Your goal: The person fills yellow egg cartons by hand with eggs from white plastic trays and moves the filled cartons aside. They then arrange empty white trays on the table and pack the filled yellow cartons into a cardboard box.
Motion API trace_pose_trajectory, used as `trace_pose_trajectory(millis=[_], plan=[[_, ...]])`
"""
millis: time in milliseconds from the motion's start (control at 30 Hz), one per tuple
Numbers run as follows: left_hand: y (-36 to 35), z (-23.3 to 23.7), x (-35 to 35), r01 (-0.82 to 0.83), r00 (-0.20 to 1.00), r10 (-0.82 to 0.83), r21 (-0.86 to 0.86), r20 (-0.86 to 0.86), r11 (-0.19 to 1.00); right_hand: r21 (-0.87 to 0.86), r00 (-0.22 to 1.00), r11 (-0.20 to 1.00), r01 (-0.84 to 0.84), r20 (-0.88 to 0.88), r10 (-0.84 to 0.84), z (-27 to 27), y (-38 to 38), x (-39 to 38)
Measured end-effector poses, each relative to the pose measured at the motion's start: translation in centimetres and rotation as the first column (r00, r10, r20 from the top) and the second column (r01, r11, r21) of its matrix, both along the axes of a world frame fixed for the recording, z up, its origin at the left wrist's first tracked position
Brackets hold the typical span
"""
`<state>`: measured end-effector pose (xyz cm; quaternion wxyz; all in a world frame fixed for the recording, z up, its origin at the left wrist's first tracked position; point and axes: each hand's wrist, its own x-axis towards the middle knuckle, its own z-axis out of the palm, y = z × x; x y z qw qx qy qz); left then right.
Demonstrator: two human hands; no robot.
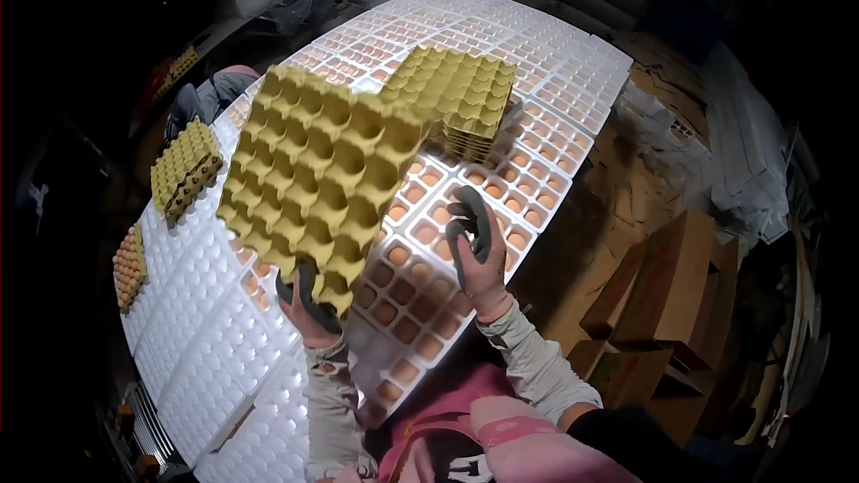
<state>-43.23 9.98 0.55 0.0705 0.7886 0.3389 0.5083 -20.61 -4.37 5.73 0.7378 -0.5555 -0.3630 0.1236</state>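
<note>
My left hand [309, 304], in a dark-fingered glove, grips the near corner of a yellow egg tray [313, 174]. The tray is tilted up above the table, and its cups look to have no eggs in them. My right hand [477, 246], gloved the same way, is apart from that tray. Its thumb and fingers are spread and slightly curled, with nothing visible between them. Below it lies a white foam tray [417, 231] with brown eggs [423, 234] in its square cells. A nearer part of the white trays is in shadow.
A stack of yellow egg trays [461, 80] stands on the white trays farther back. Smaller yellow trays [185, 165] and a tray of eggs [130, 264] line the left edge. Another person [210, 94] is at the far left. Open cardboard boxes [658, 286] stand right.
</note>
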Motion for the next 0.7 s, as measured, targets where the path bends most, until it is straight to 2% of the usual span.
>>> trace_pose_trajectory(millis=[33,67,100,133,167,200,233,267,300,333,367,400,433,467,500,533,567,600,633,667,700], plan=[[2.0,1.2,5.0,0.052,0.998,-0.050,0.079,-0.028,0.996,-0.006,0.996,0.996,0.090,-0.005,-0.090,-0.7,-0.9,2.2],[3.4,3.1,10.9,0.075,0.997,-0.074,0.159,-0.009,0.984,-0.070,0.995,0.992,0.101,-0.015,-0.103,-2.3,-2.2,4.4],[6.3,2.6,16.4,0.083,0.995,-0.092,0.213,0.030,0.973,-0.135,0.993,0.984,0.112,-0.033,-0.117,-4.0,-4.0,6.1],[7.6,3.4,22.5,0.472,0.822,-0.292,-0.299,0.489,0.829,-0.211,0.992,0.971,0.114,-0.022,-0.122,-4.7,-5.9,7.6],[9.0,4.2,28.6,0.783,0.357,0.085,-0.348,0.930,0.515,-0.289,0.992,0.950,0.116,-0.013,-0.125,-5.2,-7.9,9.0],[11.1,2.5,34.0,0.756,0.325,0.079,-0.309,0.942,0.577,-0.357,0.993,0.927,0.114,0.019,-0.115,-5.6,-10.0,10.1],[13.4,-0.2,38.8,0.564,0.422,0.019,-0.279,0.906,0.777,-0.424,0.993,0.899,0.115,0.049,-0.104,-6.3,-12.2,10.9],[12.4,0.9,41.0,0.281,0.764,0.221,-0.621,0.606,0.732,-0.463,0.992,0.879,0.116,0.007,-0.128,-8.5,-14.5,11.7],[11.1,1.8,42.8,-0.117,0.914,0.374,-0.783,0.156,0.611,-0.503,0.987,0.857,0.117,-0.037,-0.156,-11.0,-16.7,12.1],[9.9,1.3,44.2,-0.338,0.909,0.410,-0.699,-0.070,0.630,-0.537,0.977,0.834,0.126,-0.081,-0.199,-12.3,-18.9,12.0],[8.2,0.5,45.3,-0.525,0.849,0.444,-0.561,-0.286,0.640,-0.576,0.960,0.806,0.138,-0.123,-0.253,-13.3,-21.3,11.7],[7.2,1.8,45.0,-0.522,0.853,0.371,-0.597,-0.368,0.609,-0.598,0.936,0.783,0.170,-0.150,-0.318,-15.2,-23.6,11.2],[7.4,1.5,45.0,-0.536,0.844,0.381,-0.613,-0.377,0.580,-0.575,0.907,0.788,0.218,-0.178,-0.381,-17.5,-25.8,10.4],[8.3,-0.1,44.9,-0.557,0.829,0.392,-0.644,-0.399,0.524,-0.686,0.876,0.683,0.250,-0.140,-0.461,-16.9,-27.4,9.4],[10.2,-2.3,45.0,-0.586,0.799,0.470,-0.662,-0.375,0.467,-0.737,0.847,0.604,0.303,-0.083,-0.526,-15.1,-28.6,8.2],[11.4,-4.6,44.3,-0.462,0.857,0.467,-0.726,-0.216,0.510,-0.739,0.801,0.586,0.332,-0.107,-0.589,-14.1,-29.9,6.7],[13.3,-5.8,44.8,-0.438,0.853,0.476,-0.791,-0.216,0.427,-0.713,0.754,0.590,0.379,-0.132,-0.643,-13.5,-31.2,4.7],[14.1,-6.3,44.8,-0.384,0.893,0.421,-0.756,-0.159,0.530,-0.753,0.730,0.507,0.420,-0.052,-0.681,-12.6,-32.5,2.7],[12.9,-6.3,44.5,-0.235,0.960,0.274,-0.669,-0.048,0.705,-0.715,0.677,0.527,0.459,-0.104,-0.729,-13.1,-33.9,-0.1],[11.0,-5.1,44.4,-0.017,0.995,0.069,-0.543,0.076,0.840,-0.715,0.616,0.525,0.462,-0.167,-0.770,-12.6,-35.1,-2.9],[8.5,-4.2,44.9,0.202,0.975,-0.141,-0.431,0.169,0.879,-0.697,0.573,0.540,0.471,-0.224,-0.789,-12.1,-36.1,-6.1]])
